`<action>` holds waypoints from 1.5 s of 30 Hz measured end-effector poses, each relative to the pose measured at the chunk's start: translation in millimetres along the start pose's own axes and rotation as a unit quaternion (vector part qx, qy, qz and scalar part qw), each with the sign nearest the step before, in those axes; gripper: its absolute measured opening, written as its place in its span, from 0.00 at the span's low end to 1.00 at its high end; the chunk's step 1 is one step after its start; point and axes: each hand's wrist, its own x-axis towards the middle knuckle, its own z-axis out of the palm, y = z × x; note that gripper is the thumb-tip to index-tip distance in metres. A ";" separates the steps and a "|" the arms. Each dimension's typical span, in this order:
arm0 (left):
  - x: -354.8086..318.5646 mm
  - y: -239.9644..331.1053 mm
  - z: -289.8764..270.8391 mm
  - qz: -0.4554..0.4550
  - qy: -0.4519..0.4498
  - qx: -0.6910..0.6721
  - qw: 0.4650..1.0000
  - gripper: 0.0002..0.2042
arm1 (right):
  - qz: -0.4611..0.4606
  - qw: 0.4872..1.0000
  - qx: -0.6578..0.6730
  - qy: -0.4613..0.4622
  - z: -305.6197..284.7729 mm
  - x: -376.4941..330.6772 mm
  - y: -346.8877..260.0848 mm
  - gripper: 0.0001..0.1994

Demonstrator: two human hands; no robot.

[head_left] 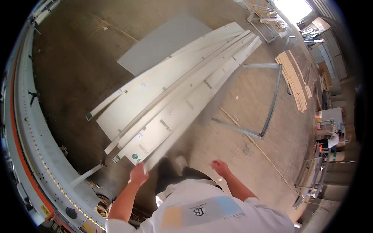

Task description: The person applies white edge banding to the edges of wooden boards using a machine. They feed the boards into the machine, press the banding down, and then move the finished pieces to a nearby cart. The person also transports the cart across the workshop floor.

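Head view looks down on a workshop floor (77, 70) of bare concrete, with a long machine conveyor (35, 155) curving along the left edge and a fan of long pale boards (171, 101) lying on the floor, their near ends pointing at the person. A grey sheet (163, 42) lies under the far part of the fan, a metal frame (268, 105) stands to the right, and a stack of light wood slats (293, 79) lies beyond it. The rightmost narrow board (194, 108) has its near end at the left hand (138, 174), whose grip is closed around that end (fingers blurred, so how firmly I cannot tell). The right hand (220, 167) hangs apart from the boards, open and holding nothing. To handle this well, I judge the free hand should come under the board further along, so the long flexible piece does not sag or drag across its neighbours.
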 end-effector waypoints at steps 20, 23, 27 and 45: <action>-465.7 97.4 85.7 -0.204 0.208 0.025 0.956 0.27 | 0.156 0.721 0.671 0.070 -64.2 163.9 -71.2 0.22; -449.0 83.0 139.1 -0.219 0.266 0.019 0.939 0.25 | 0.134 0.713 0.683 0.079 -73.4 115.3 -60.5 0.22; -481.8 65.8 201.5 -0.254 0.265 -0.007 0.930 0.24 | 0.103 0.750 0.652 0.046 -68.1 55.6 -102.4 0.21; -472.9 -1.3 389.3 -0.297 0.447 -0.199 0.820 0.33 | -0.404 0.673 0.584 -0.205 54.7 -296.7 -365.2 0.08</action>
